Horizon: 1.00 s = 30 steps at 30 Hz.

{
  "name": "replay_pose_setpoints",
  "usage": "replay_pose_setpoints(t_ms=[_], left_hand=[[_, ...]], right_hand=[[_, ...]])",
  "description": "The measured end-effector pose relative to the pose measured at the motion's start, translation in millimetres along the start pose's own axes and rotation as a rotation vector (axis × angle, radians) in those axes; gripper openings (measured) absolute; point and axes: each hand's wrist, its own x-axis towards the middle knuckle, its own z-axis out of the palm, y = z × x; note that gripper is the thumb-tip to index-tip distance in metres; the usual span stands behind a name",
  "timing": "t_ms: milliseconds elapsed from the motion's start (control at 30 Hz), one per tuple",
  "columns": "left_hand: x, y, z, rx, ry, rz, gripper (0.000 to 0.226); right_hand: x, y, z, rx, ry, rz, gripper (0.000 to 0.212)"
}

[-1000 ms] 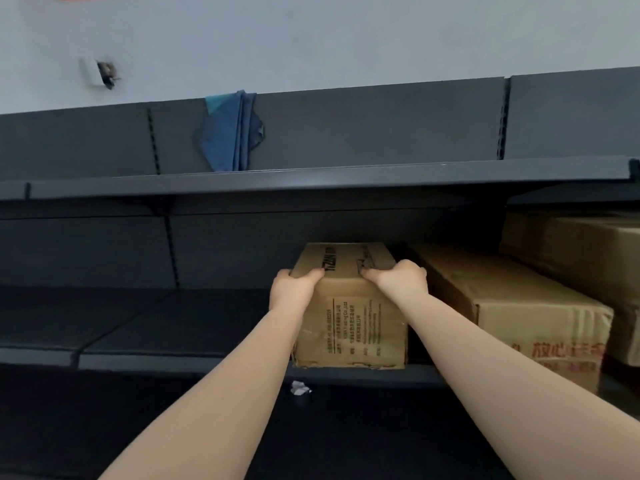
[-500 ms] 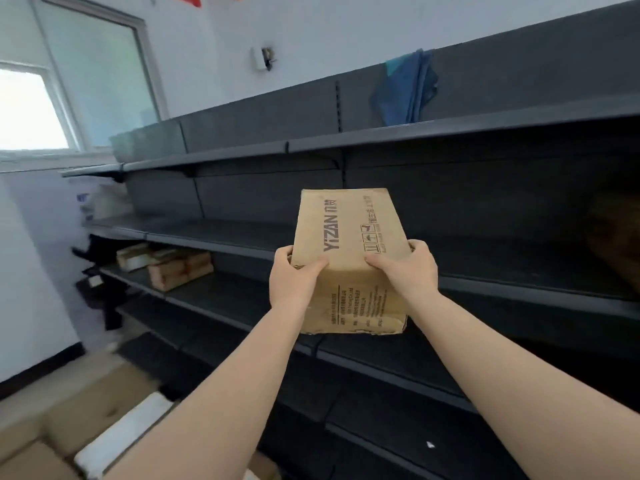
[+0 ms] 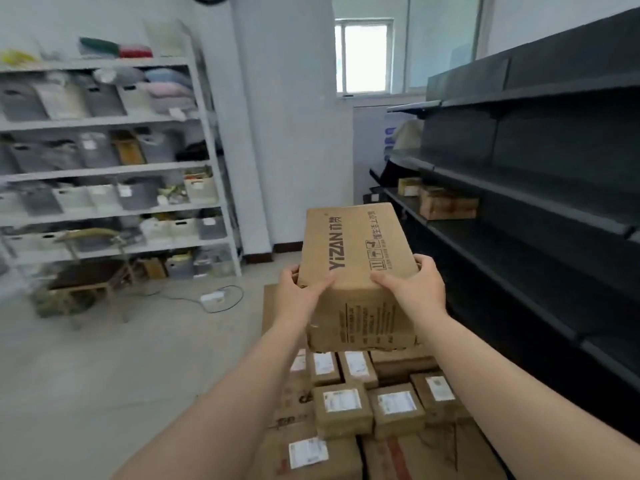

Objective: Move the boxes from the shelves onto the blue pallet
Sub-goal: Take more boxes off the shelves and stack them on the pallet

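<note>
The cardboard box [image 3: 358,271] is up in the air, carried in front of the chest, directly above the stack of boxes [image 3: 363,407] already piled below; the blue pallet itself is hidden under that pile. The box's long axis runs away from the person, its near end dipped lower. The left hand [image 3: 304,299] grips the near left corner, thumb curled over the top face, and the right hand [image 3: 412,289] grips the near right corner the same way, so both sit equally close and share the load. The drop spot lies straight down and slightly forward of the hands.

Half a second ago the box was held before the dark shelves [image 3: 540,209]; now the view has swung left, those shelves stand at the right, and the stack has come into sight underneath. 1 second ago it still sat on a shelf.
</note>
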Motion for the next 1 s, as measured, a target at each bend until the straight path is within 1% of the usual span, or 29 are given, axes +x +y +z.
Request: replay_pose_setpoints(t_ms=[167, 267, 333, 667, 833, 933, 1000], left_hand=[[13.8, -23.2, -109.5, 0.032, 0.182, -0.034, 0.063], [36.4, -37.8, -165.6, 0.04, 0.238, -0.054, 0.063], [58.5, -48.4, -201.8, 0.049, 0.257, -0.066, 0.063], [182.8, -111.6, -380.9, 0.139, 0.249, -0.186, 0.066], [260.4, -135.6, -424.9, 0.149, 0.199, -0.184, 0.062], [315.5, -152.9, -438.1, 0.156, 0.168, -0.21, 0.063], [356.7, -163.0, -444.4, 0.166, 0.155, -0.234, 0.067]], right_hand=[[-30.1, -14.6, 107.6, 0.007, -0.188, -0.018, 0.071], [-37.3, -22.9, 172.2, 0.012, -0.247, -0.011, 0.076], [-38.4, -27.6, 216.9, 0.027, -0.279, -0.005, 0.075], [-37.0, -45.6, 445.1, 0.056, -0.437, 0.187, 0.076], [-5.3, -44.3, 529.1, 0.046, -0.456, 0.255, 0.068], [26.9, -35.1, 575.5, 0.035, -0.429, 0.273, 0.065], [54.3, -28.7, 606.1, 0.029, -0.411, 0.258, 0.067]])
